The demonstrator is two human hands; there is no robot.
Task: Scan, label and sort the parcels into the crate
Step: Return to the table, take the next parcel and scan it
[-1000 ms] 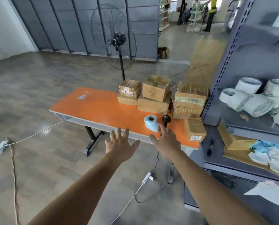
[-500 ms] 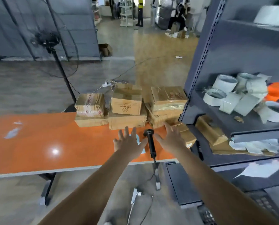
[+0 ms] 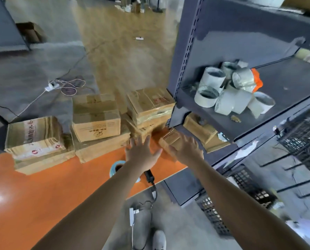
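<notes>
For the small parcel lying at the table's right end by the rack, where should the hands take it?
Probably by its left and right side faces, from above: the small parcel lies flat on the orange table, stacked boxes stand right behind it and the rack post is close on its right. The left hand and right hand are open at it.

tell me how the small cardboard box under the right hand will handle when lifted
The small box looks like stiff cardboard with square edges, so it should probably keep its shape and not roll. It is much smaller than the stacked boxes, so likely light enough for one hand. It lies near the table end, so a push might slide it off.
</notes>
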